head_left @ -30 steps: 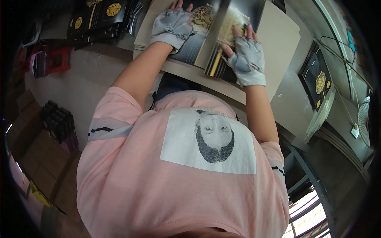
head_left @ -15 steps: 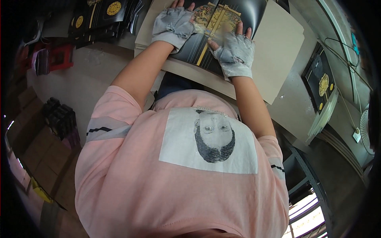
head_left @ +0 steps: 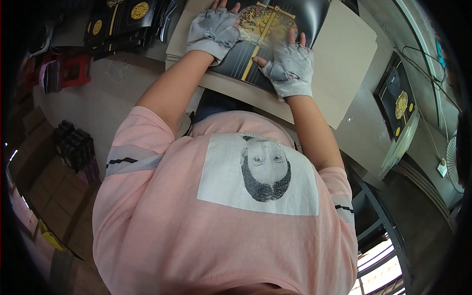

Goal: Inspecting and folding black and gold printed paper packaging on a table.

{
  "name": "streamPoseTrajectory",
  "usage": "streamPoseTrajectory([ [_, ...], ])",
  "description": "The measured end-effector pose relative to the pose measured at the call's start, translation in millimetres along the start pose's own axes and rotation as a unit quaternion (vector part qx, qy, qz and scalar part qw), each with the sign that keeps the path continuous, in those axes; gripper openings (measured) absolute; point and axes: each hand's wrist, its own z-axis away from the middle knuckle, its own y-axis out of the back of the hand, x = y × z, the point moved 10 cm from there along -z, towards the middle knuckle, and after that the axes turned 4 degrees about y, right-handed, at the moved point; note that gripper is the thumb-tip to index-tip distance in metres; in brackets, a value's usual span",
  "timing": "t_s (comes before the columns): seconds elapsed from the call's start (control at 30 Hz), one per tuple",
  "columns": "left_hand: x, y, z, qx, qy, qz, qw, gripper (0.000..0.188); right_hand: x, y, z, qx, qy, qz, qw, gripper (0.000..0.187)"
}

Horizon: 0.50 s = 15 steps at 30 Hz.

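Observation:
My left hand (head_left: 212,33), in a grey fingerless glove, lies open and flat on the left side of a glossy black printed sheet (head_left: 309,17). My right hand (head_left: 289,68), gloved the same way, rests open on the sheet's right part, thumb pointing toward the middle. Between the hands a gold band runs down the sheet, with a round gold pattern (head_left: 253,23) across it. Beneath the sheet is a stack of grey-beige boards (head_left: 344,59), which reaches out past it on the right. The sheet's far edge is cut off by the picture.
Black pieces with gold medallions (head_left: 140,11) are piled at the far left. Another black and gold piece (head_left: 396,98) lies at the right, above pale sheets (head_left: 400,147). A red plastic stool or crate (head_left: 76,71) stands left. A white fan (head_left: 455,162) is at the right edge.
My right hand has shifted slightly left and down. Two gold bars side by side, with a dark gap between, now show as one band. My left hand has barely moved.

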Motion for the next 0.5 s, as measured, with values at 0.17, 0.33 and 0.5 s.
streamPoseTrajectory([
  [0.17, -2.7, -1.1, -0.8, -0.006, 0.011, 0.031, 0.999, 0.054, -1.8, 1.6, 1.9, -0.011, 0.016, -0.005, 1.000, 0.088],
  [0.33, -0.6, 0.2, 0.1, -0.017, -0.001, -0.001, 1.000, 0.055, -4.3, 1.8, 3.3, -0.029, 0.030, 0.001, 0.999, 0.089],
  [0.5, -1.0, 0.5, 0.5, -0.018, 0.009, 0.009, 1.000, 0.055, -5.3, 3.0, 5.0, -0.020, 0.037, 0.004, 0.999, 0.090],
])
